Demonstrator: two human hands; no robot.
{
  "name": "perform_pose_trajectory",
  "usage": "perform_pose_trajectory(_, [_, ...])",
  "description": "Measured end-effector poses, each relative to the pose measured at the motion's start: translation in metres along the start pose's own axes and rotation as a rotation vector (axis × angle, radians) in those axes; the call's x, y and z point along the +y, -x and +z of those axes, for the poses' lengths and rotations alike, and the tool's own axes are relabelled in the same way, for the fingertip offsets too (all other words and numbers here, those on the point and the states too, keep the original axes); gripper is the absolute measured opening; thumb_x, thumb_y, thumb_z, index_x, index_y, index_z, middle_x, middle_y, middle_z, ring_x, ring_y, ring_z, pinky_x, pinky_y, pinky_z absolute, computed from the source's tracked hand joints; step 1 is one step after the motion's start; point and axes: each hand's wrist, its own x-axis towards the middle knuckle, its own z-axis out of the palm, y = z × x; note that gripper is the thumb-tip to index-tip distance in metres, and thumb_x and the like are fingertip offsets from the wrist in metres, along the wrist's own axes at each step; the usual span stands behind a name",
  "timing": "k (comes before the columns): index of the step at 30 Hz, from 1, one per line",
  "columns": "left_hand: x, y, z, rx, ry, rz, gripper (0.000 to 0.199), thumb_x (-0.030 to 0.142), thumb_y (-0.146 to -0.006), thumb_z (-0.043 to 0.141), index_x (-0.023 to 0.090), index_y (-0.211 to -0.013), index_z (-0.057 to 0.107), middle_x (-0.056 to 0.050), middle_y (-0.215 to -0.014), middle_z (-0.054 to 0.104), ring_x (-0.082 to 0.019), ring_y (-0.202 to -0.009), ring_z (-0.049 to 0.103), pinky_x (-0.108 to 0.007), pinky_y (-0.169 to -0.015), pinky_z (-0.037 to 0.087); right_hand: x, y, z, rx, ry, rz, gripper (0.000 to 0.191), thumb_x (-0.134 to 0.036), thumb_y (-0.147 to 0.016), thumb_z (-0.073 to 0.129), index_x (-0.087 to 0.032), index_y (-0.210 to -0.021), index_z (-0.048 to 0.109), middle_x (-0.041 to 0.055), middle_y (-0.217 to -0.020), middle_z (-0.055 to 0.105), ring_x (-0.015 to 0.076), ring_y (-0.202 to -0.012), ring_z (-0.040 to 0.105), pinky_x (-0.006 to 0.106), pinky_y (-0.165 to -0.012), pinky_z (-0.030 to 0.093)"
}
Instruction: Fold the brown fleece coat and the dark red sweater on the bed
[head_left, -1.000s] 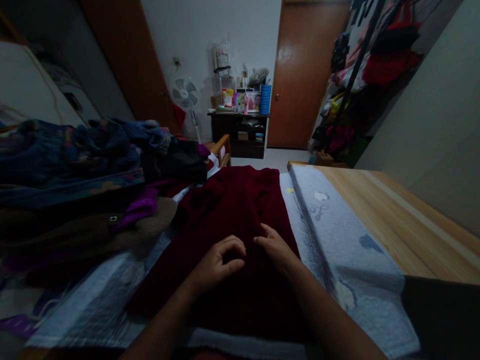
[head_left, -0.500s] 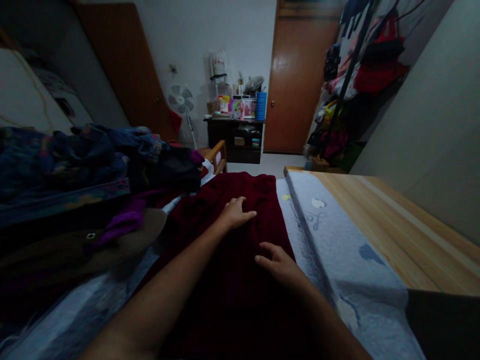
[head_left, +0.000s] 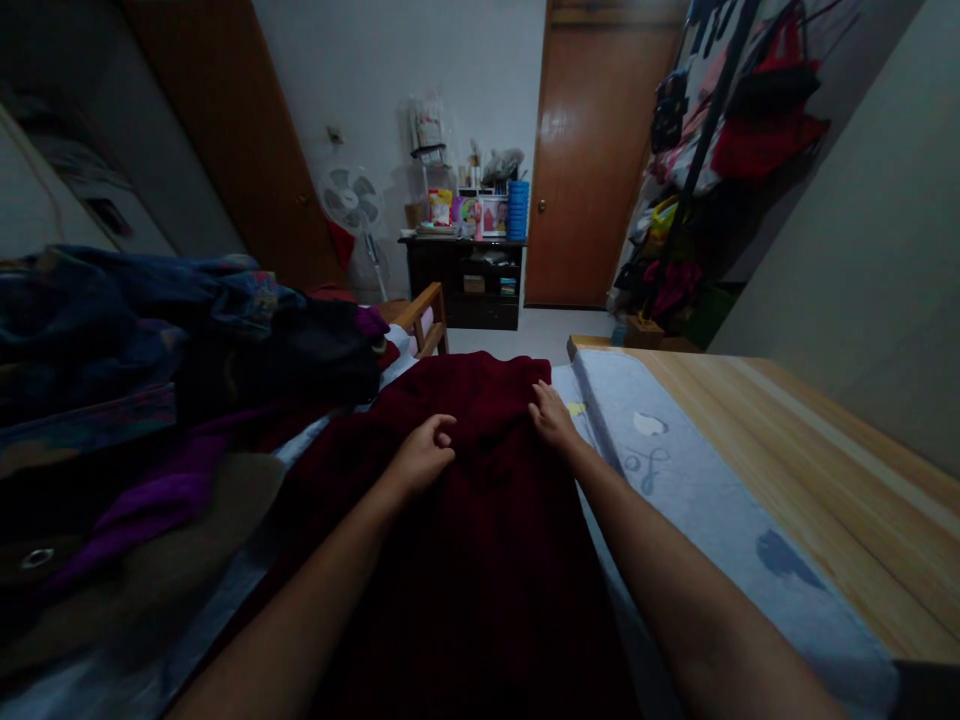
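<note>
A dark red garment (head_left: 480,560) lies spread lengthwise in front of me, its far edge slightly rumpled. My left hand (head_left: 421,458) is over its upper left part, fingers loosely bent and thumb apart, holding nothing that I can see. At the garment's far right edge, my right hand (head_left: 553,415) rests with fingers stretched forward, touching the cloth. Under the garment is a pale blue-grey sheet (head_left: 675,500) with printed figures.
To the left lies a heap of clothes, with denim (head_left: 135,300) and a purple piece (head_left: 161,500). Bare wooden boards (head_left: 810,450) border the sheet on the right. Beyond stand a wooden chair (head_left: 431,310), a fan (head_left: 352,200), a dark cabinet (head_left: 457,300) and hanging bags (head_left: 769,140).
My right hand has moved forward to the garment's far right edge. My left hand has drawn back and to the left, its fingers more bent. The view has shifted slightly.
</note>
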Motion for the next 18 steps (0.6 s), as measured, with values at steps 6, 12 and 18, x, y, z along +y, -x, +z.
perform_pose_trajectory(6, [-0.002,0.066,0.010,0.034,-0.199,0.026,0.070,0.048,-0.075,0.065,0.018,-0.135,0.045,-0.016,-0.123,0.057,-0.030,-0.111,0.058,-0.049,-0.094,0.048,0.002,-0.048,0.036,-0.056,0.007,0.045,0.054,-0.030,-0.095,0.035,-0.011,-0.145,0.040,0.0137,-0.154,0.034,0.0229,-0.144,0.026,0.042,-0.115,0.026])
perform_pose_trajectory(12, [-0.034,0.138,0.009,-0.476,-0.444,0.129,0.144,0.040,-0.041,0.090,0.040,-0.153,0.000,-0.012,-0.162,0.007,-0.044,-0.146,0.004,-0.066,-0.112,0.020,0.002,-0.044,0.063,-0.076,0.058,0.076,0.052,-0.039,-0.096,0.038,-0.015,-0.141,0.046,0.0141,-0.152,0.038,0.0279,-0.142,0.031,0.045,-0.112,0.029])
perform_pose_trajectory(18, [-0.038,0.154,-0.009,-0.596,-0.534,0.100,0.141,0.039,-0.041,0.088,0.038,-0.154,0.003,-0.011,-0.163,-0.006,-0.046,-0.145,-0.007,-0.072,-0.110,0.009,0.003,-0.034,0.067,-0.012,0.103,0.037,0.049,-0.039,-0.096,0.038,-0.018,-0.139,0.050,0.0114,-0.150,0.041,0.0277,-0.142,0.030,0.045,-0.112,0.027])
